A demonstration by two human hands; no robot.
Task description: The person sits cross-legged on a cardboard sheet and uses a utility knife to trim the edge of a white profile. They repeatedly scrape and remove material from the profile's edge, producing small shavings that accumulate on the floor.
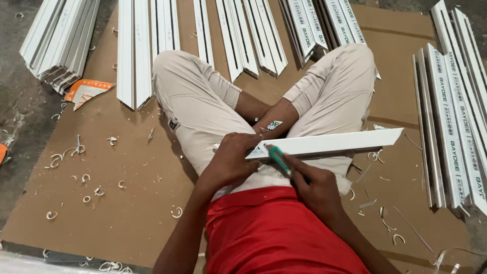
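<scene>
One white plastic profile strip (329, 144) lies across the lap of a person who sits cross-legged on a brown cardboard sheet (127, 203) on the floor. Its long axis runs nearly left to right in the view, rising a little toward the right, and the far right end is cut at a slant to a sharp point that sticks out past the knee. The near end sits under the hands, over the beige trousers (198, 101).

The left hand (231, 160) is closed over the left end of the strip, fingers curled on its top edge and pressing it down on the thigh. The right hand (314, 187) is closed around a utility knife with a green handle (279, 161); the tip of this knife touches the strip near its left end, just beside the left fingers.

The strip is plain white, smooth, long and narrow, with a flat upper face and a thin shadowed lip along the lower edge.

Around the person, many similar white profile pieces (253, 35) lie in rows on the cardboard, some with a protective film. Small curled white shavings (76, 149) are scattered over the cardboard on the left. The person wears a red shirt (274, 233).
</scene>
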